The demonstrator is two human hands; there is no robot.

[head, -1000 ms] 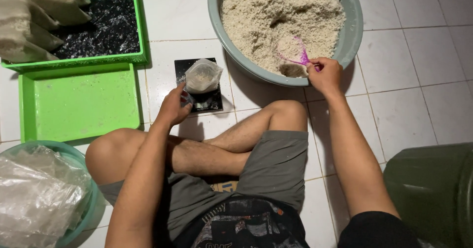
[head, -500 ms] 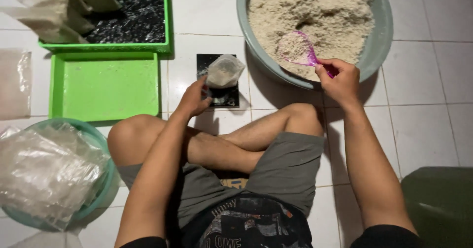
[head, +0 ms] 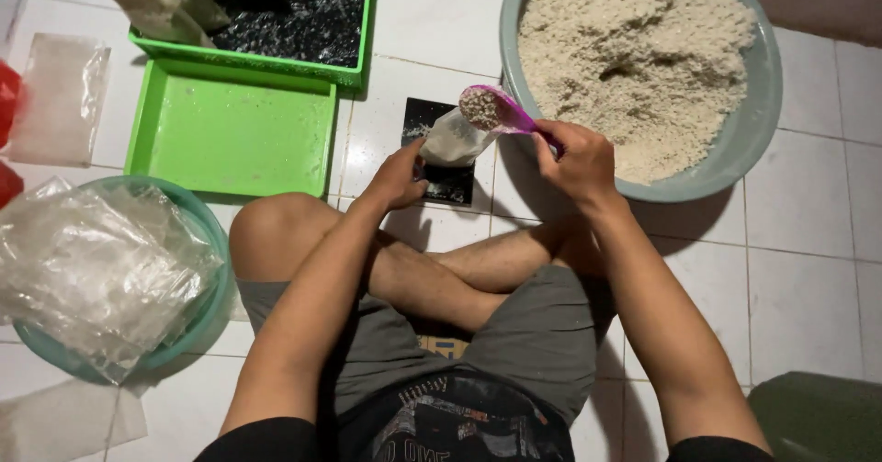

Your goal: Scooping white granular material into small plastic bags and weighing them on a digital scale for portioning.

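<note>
The hands are both working over the tiled floor (head: 808,196) in front of the crossed legs. The right hand (head: 574,161) is gripping the handle of a pink scoop (head: 491,108), closed tight around it, and is holding the loaded bowl of the scoop right at the mouth of a small clear bag (head: 452,139). The left hand (head: 397,177) is pinching that bag at its lower side, fingers closed on the plastic. The bag is sitting on a small black scale (head: 441,154), probably leaning toward the scoop, though the mouth is partly hidden. Just beside the scale's right edge, the rim of the big grey basin (head: 735,159) of pale grain is curving past. To the left, an empty green tray (head: 230,136) is lying flat, with bare tile between it and the scale. A teal bowl (head: 216,287) of crumpled plastic bags (head: 96,269) is sitting against the left knee.
</note>
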